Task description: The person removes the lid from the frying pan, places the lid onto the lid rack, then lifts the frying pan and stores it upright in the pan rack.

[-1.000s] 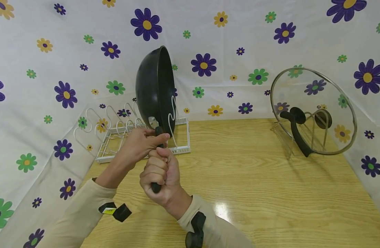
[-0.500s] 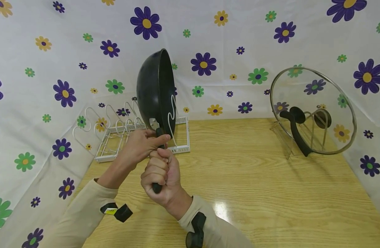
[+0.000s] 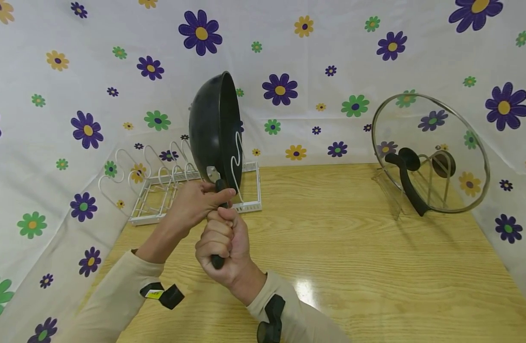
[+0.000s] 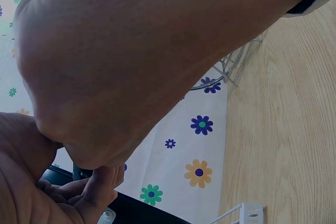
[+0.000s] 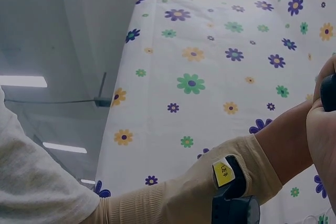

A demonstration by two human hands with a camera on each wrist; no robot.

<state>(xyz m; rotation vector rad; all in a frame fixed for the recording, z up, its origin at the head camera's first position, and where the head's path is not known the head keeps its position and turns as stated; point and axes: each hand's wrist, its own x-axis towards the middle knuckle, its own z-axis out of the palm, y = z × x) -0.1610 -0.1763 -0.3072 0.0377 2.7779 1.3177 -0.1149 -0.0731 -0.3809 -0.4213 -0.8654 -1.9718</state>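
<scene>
A black wok (image 3: pixel 207 126) stands on its side over the right end of a white wire rack (image 3: pixel 160 190), its hollow facing right. A wire loop shows in front of its opening. My right hand (image 3: pixel 224 243) grips the wok's black handle (image 3: pixel 217 261) in a fist, with the handle's end poking out below. Higher up, close to the metal bracket, my left hand (image 3: pixel 196 200) pinches the handle, thumb across it and fingers partly hidden behind. In the left wrist view, the left hand (image 4: pixel 79 198) lies beside the wok's dark rim (image 4: pixel 142 211).
On the right, a glass lid (image 3: pixel 430 152) with a black handle leans in a thin wire stand (image 3: pixel 398 200). The wooden table (image 3: pixel 331 247) meets a flower-print cloth (image 3: pixel 306 62) at the back and sides. More white loops of the rack rise left of the wok.
The wok's top edge has come down slightly in the head view. Both hands keep their hold on the handle and have barely shifted. The lid and the rack stay in place.
</scene>
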